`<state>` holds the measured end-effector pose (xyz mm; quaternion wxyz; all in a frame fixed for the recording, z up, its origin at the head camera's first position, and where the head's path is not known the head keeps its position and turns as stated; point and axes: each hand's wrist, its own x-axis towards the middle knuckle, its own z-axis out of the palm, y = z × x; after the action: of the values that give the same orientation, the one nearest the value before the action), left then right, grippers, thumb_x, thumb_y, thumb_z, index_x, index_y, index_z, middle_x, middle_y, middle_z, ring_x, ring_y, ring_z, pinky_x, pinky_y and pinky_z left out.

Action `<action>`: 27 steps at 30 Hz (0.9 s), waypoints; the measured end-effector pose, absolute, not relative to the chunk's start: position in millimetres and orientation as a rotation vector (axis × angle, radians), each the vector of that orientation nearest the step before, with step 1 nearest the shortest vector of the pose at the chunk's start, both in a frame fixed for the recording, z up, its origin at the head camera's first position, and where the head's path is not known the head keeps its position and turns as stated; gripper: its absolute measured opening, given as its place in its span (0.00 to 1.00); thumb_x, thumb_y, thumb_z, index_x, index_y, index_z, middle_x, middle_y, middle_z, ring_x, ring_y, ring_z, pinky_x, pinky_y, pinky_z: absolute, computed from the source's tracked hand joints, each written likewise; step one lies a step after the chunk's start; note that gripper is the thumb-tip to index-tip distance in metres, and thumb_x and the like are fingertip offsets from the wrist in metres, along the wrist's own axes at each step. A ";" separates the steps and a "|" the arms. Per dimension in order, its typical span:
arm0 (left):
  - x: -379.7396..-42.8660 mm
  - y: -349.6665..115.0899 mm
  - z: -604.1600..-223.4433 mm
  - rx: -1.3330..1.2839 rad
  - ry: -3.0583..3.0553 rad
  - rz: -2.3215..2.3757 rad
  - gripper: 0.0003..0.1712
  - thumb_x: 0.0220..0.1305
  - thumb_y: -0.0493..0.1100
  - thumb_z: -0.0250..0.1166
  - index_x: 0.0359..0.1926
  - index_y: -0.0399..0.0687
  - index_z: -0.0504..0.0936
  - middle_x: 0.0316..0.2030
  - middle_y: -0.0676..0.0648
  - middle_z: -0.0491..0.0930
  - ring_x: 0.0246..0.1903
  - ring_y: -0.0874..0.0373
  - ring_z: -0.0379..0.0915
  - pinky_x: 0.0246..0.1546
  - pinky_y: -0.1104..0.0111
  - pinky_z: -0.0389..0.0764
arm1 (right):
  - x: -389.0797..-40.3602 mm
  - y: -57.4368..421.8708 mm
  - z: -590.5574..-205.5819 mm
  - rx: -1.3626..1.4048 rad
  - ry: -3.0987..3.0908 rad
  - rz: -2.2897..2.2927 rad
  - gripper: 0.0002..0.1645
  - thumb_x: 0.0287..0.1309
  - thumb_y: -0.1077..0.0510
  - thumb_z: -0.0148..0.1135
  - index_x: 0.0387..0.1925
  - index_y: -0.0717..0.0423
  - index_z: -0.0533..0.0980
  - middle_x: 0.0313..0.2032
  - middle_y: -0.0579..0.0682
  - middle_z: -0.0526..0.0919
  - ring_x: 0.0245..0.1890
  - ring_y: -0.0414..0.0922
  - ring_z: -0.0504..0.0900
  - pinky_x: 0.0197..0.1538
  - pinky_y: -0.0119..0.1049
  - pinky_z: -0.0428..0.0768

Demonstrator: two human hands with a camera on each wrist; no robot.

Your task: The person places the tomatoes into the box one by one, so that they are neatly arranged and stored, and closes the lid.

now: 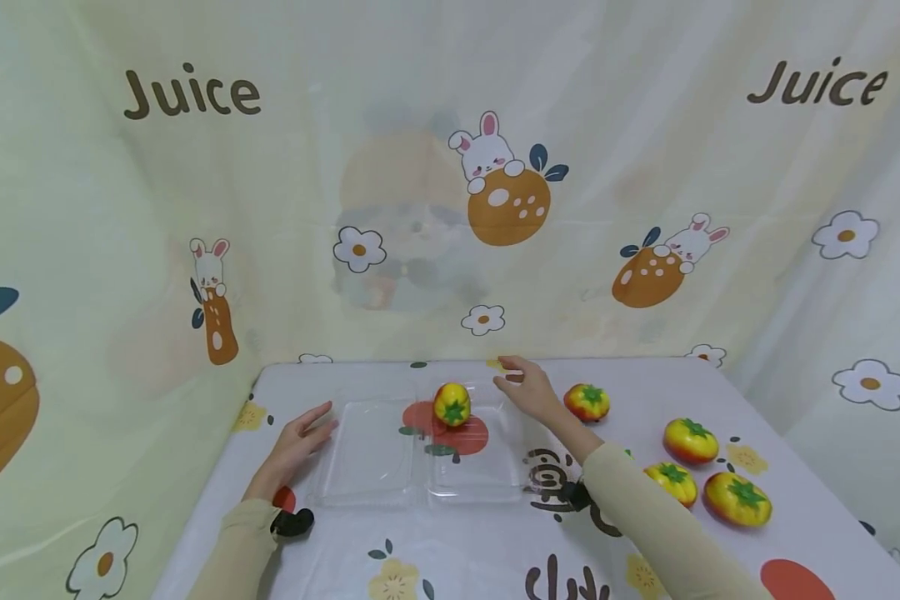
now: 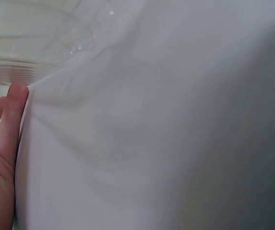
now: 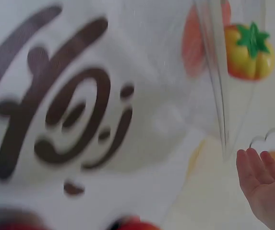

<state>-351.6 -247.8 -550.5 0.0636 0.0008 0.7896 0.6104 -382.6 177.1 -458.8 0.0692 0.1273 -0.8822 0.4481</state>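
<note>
A clear plastic clamshell container (image 1: 378, 500) lies unfolded on the table, its two halves side by side. In the right half, by the fold near the back, rests a ribbed yellow-and-red toy fruit (image 1: 452, 405) with a green star-shaped top, also visible in the right wrist view as the fruit (image 3: 249, 52). My left hand (image 1: 300, 443) is at the container's left edge, fingers extended; in the left wrist view a fingertip of the hand (image 2: 3, 148) meets the plastic rim. Beyond the far right corner, my right hand (image 1: 528, 387) has loosely bent fingers and holds nothing.
To the right lie several more such fruits: one fruit (image 1: 587, 402) behind my right forearm, another fruit (image 1: 691, 441) farther right, and a near fruit (image 1: 737, 499). A printed cloth (image 1: 457, 567) covers the table. A patterned curtain (image 1: 285, 208) hangs behind it.
</note>
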 end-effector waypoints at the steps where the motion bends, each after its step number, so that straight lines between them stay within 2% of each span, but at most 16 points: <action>1: -351.1 -248.4 -550.6 0.002 2.384 1.844 0.36 0.71 0.51 0.61 0.75 0.50 0.61 0.75 0.42 0.53 0.66 0.45 0.66 0.65 0.54 0.68 | -383.8 182.7 -456.7 0.375 -2.654 1.337 0.28 0.64 0.62 0.61 0.63 0.70 0.69 0.58 0.71 0.74 0.54 0.65 0.79 0.54 0.51 0.80; 10: -349.5 -247.2 -545.9 0.009 2.371 1.834 0.35 0.72 0.48 0.59 0.75 0.46 0.59 0.75 0.41 0.52 0.68 0.43 0.62 0.66 0.51 0.67 | -388.6 242.8 -440.6 0.193 -2.659 1.287 0.25 0.70 0.63 0.51 0.63 0.73 0.67 0.60 0.75 0.71 0.58 0.68 0.74 0.60 0.57 0.74; 18: -351.4 -249.8 -549.7 0.052 2.375 1.836 0.36 0.72 0.48 0.59 0.75 0.48 0.59 0.76 0.43 0.53 0.67 0.45 0.64 0.66 0.54 0.67 | -398.5 285.8 -450.6 -0.048 -2.716 1.123 0.27 0.69 0.61 0.47 0.64 0.74 0.66 0.63 0.76 0.66 0.63 0.70 0.65 0.65 0.62 0.65; 27: -351.6 -249.7 -548.7 0.009 2.372 1.832 0.36 0.72 0.48 0.59 0.76 0.49 0.58 0.76 0.43 0.53 0.68 0.43 0.63 0.67 0.50 0.65 | -397.6 296.9 -467.8 -0.189 -2.813 1.143 0.30 0.63 0.63 0.48 0.63 0.77 0.64 0.60 0.80 0.66 0.60 0.71 0.66 0.63 0.61 0.68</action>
<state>-351.6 -249.7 -548.7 0.0724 0.0028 0.7893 0.6097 -397.6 296.9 -467.8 0.0497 -0.0622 -0.9235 0.3753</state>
